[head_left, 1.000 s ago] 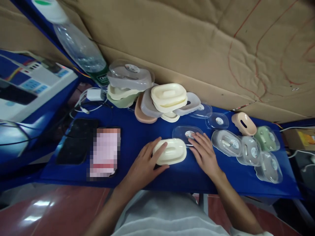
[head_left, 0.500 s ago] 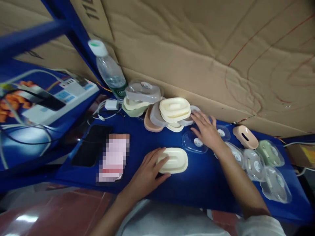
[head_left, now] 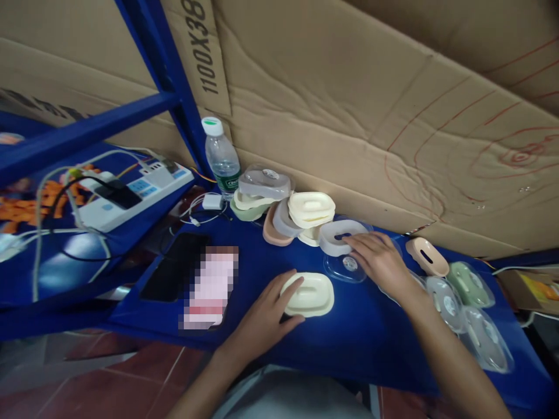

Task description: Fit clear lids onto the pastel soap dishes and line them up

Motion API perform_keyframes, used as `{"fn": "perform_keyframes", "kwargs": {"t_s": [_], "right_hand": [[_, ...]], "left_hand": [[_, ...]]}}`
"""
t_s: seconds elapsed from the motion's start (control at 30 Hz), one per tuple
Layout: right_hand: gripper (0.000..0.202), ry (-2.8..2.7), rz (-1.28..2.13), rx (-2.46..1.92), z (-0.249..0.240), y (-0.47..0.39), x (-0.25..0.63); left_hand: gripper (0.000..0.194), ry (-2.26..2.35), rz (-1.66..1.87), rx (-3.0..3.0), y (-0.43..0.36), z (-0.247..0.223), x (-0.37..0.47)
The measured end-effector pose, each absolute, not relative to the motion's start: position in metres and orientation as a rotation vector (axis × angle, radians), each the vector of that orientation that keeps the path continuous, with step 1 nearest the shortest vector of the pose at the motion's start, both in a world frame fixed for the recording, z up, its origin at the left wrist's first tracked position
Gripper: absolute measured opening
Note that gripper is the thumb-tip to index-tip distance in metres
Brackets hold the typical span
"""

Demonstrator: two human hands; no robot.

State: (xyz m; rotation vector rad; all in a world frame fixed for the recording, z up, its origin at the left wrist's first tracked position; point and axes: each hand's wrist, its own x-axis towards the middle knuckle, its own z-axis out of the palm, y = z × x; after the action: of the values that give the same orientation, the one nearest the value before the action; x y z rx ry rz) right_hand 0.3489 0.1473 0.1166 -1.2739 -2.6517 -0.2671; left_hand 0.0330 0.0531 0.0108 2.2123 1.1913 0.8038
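Cream dish (head_left: 308,295) on blue table (head_left: 349,361), near the front edge; long axis runs left to right, roughly along that edge, rounded ends pointing left and right, open side up, raised oval in the middle lying the same way. Left hand (head_left: 266,314) at the dish's left end, fingers and thumb spread apart, index over the rim, thumb by the near side. Beyond the cream dish, a bit right: grey dish (head_left: 327,244), long axis also mostly left to right, slot showing. Right hand (head_left: 382,259) pinches grey dish at its right end, fingertips near the slot; thumb contact unclear. Clear lid (head_left: 336,269) lies just beyond cream dish, partly under grey dish in view. Farther beyond, cream stack (head_left: 311,208) among other dishes, bottle (head_left: 225,166) upright past them to the left. Left of cream dish: lit phone (head_left: 212,285), dark phone (head_left: 174,267). Well right: peach dish (head_left: 427,256), slot slanting, green lidded dish (head_left: 469,284), grey lidded dish (head_left: 487,337).
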Motion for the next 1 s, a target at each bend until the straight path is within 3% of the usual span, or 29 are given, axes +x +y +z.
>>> {"fn": "perform_keyframes", "kwargs": {"t_s": [0.13,0.33,0.67,1.0], "right_hand": [[0.047,-2.569,-0.223,-1.243,0.107,0.106,0.344],[0.065,-2.466,-0.078,-1.130,0.075,0.052,0.312],[0.061,-2.650,0.072,-1.147,0.056,0.041,0.294],[0.045,-2.756,0.134,-1.056,0.052,0.043,0.281]], "left_hand": [[0.101,1.233,0.800,2.132,0.052,0.011,0.033],[0.108,1.233,0.809,2.103,0.052,0.009,0.035],[0.113,1.219,0.822,2.125,0.053,0.006,0.034],[0.090,1.166,0.773,2.224,0.054,0.012,0.032]]}}
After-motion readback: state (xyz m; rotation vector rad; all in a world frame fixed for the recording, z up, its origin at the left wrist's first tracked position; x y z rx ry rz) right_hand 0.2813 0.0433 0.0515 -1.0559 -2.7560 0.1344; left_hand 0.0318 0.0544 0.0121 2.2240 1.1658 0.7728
